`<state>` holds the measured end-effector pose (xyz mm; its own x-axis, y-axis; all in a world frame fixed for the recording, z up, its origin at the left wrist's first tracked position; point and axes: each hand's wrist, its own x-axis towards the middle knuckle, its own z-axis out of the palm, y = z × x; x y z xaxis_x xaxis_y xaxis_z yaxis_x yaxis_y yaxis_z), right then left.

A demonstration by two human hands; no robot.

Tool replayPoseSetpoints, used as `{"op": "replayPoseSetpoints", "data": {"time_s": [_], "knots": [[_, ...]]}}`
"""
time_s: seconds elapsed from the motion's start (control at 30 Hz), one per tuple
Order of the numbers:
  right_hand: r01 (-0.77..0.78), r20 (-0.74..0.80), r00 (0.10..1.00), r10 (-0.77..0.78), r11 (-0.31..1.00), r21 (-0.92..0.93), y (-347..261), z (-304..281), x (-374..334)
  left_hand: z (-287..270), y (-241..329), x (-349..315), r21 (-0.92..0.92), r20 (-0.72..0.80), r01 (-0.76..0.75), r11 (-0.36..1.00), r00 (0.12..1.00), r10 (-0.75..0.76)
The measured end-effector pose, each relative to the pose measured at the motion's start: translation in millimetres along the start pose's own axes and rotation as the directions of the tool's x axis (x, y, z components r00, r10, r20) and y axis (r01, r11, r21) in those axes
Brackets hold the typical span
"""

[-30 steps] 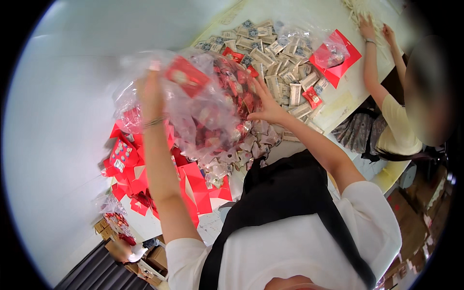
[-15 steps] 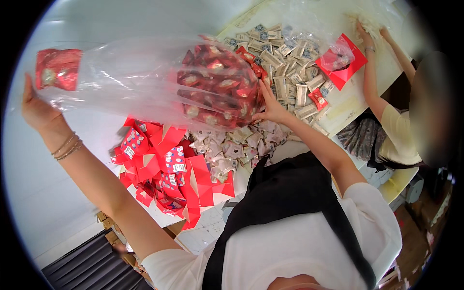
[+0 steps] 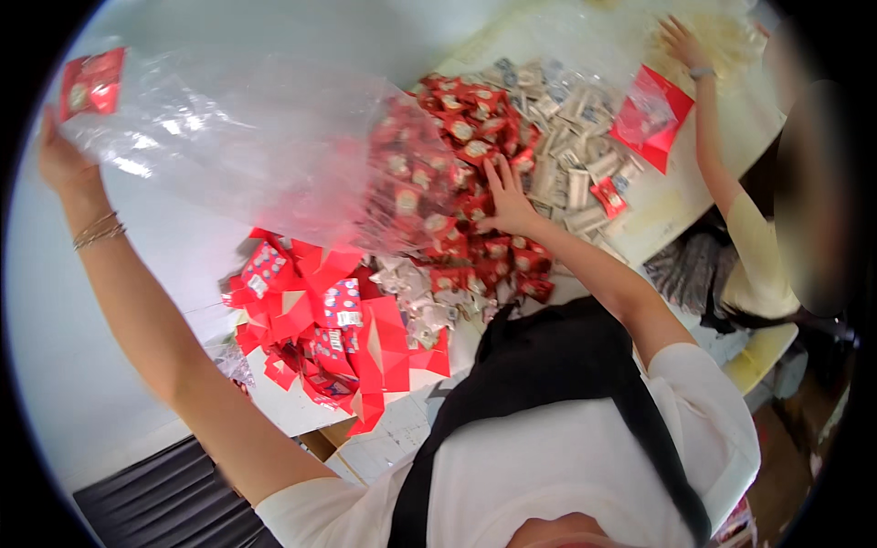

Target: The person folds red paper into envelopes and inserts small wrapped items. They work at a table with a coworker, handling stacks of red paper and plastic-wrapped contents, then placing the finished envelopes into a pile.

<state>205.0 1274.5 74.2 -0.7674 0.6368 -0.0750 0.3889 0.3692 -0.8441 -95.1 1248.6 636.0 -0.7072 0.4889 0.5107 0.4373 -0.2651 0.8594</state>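
My left hand (image 3: 68, 164) grips the raised end of a large clear plastic bag (image 3: 228, 137) at the far left. Against that end shows one red packet (image 3: 91, 84); whether it lies inside the bag, I cannot tell. The bag slants down to the right, and its lower end still holds red packets (image 3: 406, 169). More red wrapped packets (image 3: 484, 123) lie spilled on the table beside it. Over these rests my right hand (image 3: 509, 201), fingers spread and touching the packets. Pale wrapped pieces (image 3: 416, 292) show partly under the spilled ones.
Folded red paper boxes (image 3: 315, 315) are heaped on the near left of the table. Beyond the spill lie many cream wrapped bars (image 3: 575, 187) and a red sheet with a clear wrapper (image 3: 653, 119). A co-worker's hand (image 3: 685, 44) is at the far right.
Red packets have poured out of the bag onto the pale pieces and bars. My left hand has risen slightly with the bag's end; my right hand has moved from the bag onto the packets.
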Motion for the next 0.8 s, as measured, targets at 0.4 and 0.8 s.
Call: {"op": "replayPoseSetpoints", "data": {"time_s": [0.4,0.8], "knots": [[0.493,-0.464,0.8,-0.38,0.857,0.147,-188,-170,58,7,0,-52,0.791,0.388,-0.194,0.58,0.892,-0.232],[0.633,0.454,0.594,-0.664,0.734,0.247,-476,-329,115,-26,56,-55,0.189,0.199,-0.302,0.934,0.943,0.265]]}}
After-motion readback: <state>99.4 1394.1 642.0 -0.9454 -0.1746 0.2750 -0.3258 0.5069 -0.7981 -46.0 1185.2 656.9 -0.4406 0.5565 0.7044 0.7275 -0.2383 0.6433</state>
